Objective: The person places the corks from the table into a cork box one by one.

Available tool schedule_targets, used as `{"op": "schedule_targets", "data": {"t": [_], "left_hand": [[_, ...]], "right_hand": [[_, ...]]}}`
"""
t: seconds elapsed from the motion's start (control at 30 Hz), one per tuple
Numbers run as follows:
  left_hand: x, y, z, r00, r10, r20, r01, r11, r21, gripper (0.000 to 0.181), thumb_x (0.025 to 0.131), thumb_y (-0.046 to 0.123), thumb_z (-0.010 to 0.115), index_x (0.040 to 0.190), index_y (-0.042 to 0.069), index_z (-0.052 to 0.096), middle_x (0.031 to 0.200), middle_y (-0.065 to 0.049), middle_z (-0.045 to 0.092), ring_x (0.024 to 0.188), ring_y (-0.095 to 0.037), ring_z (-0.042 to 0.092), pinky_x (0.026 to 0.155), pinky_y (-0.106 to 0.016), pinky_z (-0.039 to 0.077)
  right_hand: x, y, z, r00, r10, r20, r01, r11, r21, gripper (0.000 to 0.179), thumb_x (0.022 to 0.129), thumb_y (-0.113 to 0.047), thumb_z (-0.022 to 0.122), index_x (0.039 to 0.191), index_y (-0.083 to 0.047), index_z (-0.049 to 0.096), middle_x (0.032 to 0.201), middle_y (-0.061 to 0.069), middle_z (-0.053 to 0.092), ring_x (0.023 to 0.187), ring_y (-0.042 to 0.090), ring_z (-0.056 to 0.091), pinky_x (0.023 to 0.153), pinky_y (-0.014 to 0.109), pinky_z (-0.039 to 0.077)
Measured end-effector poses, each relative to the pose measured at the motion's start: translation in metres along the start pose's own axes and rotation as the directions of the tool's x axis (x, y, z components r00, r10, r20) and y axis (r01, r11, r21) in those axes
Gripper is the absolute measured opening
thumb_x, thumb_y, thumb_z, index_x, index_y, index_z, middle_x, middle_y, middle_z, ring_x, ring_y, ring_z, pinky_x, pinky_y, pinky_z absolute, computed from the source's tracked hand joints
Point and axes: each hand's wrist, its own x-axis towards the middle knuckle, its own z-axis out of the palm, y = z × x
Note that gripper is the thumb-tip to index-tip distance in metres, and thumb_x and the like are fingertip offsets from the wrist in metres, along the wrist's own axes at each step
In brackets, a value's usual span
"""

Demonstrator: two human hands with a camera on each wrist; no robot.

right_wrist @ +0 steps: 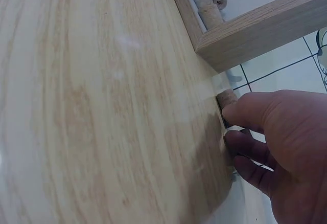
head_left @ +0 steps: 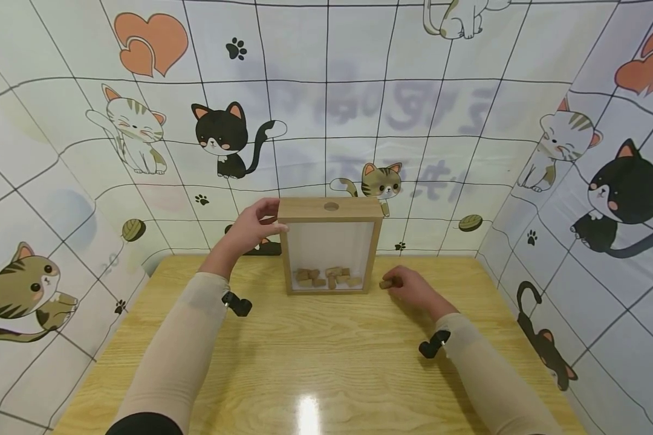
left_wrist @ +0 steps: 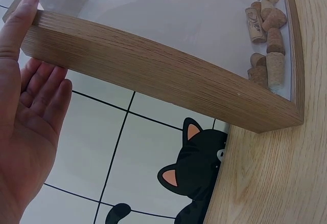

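Note:
A shallow wooden box (head_left: 305, 209) with a clear front and a round hole in its top stands upright on the table. Several wine corks (left_wrist: 275, 69) lie along its bottom inside. My left hand (head_left: 250, 228) holds the box's upper left corner, thumb on the front edge and fingers reaching behind. To the right of the box, low over the tabletop, my right hand (head_left: 410, 287) pinches a cork (right_wrist: 226, 98) between thumb and fingers. The cork's far end is hidden by the fingers.
The light wooden table (head_left: 305, 350) runs back to a fabric wall (head_left: 305, 121) printed with cats and grid lines, close behind the box. Similar fabric hangs on both sides. Each wrist carries a small black camera mount (head_left: 238, 304).

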Motion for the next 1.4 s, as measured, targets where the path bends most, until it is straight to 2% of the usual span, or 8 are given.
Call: {"op": "schedule_targets", "data": {"t": [0.17, 0.33, 0.73, 1.0, 1.4], "left_hand": [[0.0, 0.001, 0.0, 1.0, -0.011, 0.001, 0.011, 1.0, -0.003, 0.078, 0.101, 0.026, 0.086, 0.166, 0.011, 0.045, 0.157, -0.015, 0.055, 0.155, -0.037, 0.046, 0.13, -0.051, 0.04], [0.0, 0.0, 0.0, 1.0, -0.016, 0.001, 0.016, 1.0, -0.002, 0.08, 0.101, 0.025, 0.086, 0.167, 0.011, 0.043, 0.158, -0.016, 0.054, 0.156, -0.038, 0.046, 0.129, -0.051, 0.04], [0.002, -0.001, 0.0, 1.0, -0.005, 0.007, 0.005, 1.0, -0.007, 0.081, 0.1, 0.025, 0.087, 0.167, 0.01, 0.043, 0.158, -0.016, 0.054, 0.155, -0.037, 0.046, 0.13, -0.05, 0.04], [0.0, 0.0, -0.001, 1.0, -0.011, 0.002, 0.011, 1.0, 0.004, 0.081, 0.101, 0.026, 0.086, 0.167, 0.01, 0.042, 0.159, -0.016, 0.053, 0.156, -0.038, 0.046, 0.129, -0.051, 0.04], [0.0, 0.001, 0.001, 1.0, 0.003, 0.006, -0.002, 1.0, -0.013, 0.077, 0.102, 0.022, 0.085, 0.165, 0.009, 0.044, 0.157, -0.017, 0.053, 0.156, -0.037, 0.046, 0.131, -0.051, 0.039]], "right_hand": [[-0.001, 0.001, 0.002, 1.0, -0.008, -0.017, 0.007, 0.998, -0.065, 0.026, 0.099, 0.002, 0.076, 0.126, 0.001, 0.075, 0.117, 0.011, 0.072, 0.108, 0.029, 0.068, 0.097, 0.053, 0.059], [-0.002, -0.001, 0.004, 0.999, -0.005, -0.032, 0.002, 0.997, -0.074, 0.025, 0.099, 0.001, 0.077, 0.123, 0.001, 0.076, 0.115, 0.01, 0.072, 0.104, 0.026, 0.068, 0.093, 0.05, 0.06], [-0.01, -0.004, 0.0, 0.992, 0.04, -0.119, -0.03, 0.996, 0.083, 0.026, 0.099, 0.002, 0.072, 0.125, -0.002, 0.072, 0.119, 0.013, 0.071, 0.101, 0.026, 0.065, 0.085, 0.041, 0.058], [-0.016, -0.013, -0.006, 0.985, 0.06, -0.161, -0.046, 0.995, 0.093, 0.024, 0.103, -0.002, 0.074, 0.127, -0.005, 0.075, 0.116, 0.012, 0.072, 0.098, 0.025, 0.066, 0.077, 0.033, 0.058], [-0.025, -0.03, -0.027, 0.974, 0.007, -0.228, 0.023, 0.992, 0.127, 0.023, 0.104, -0.005, 0.077, 0.126, -0.008, 0.079, 0.115, 0.011, 0.071, 0.083, 0.02, 0.057, 0.07, 0.029, 0.051]]}}
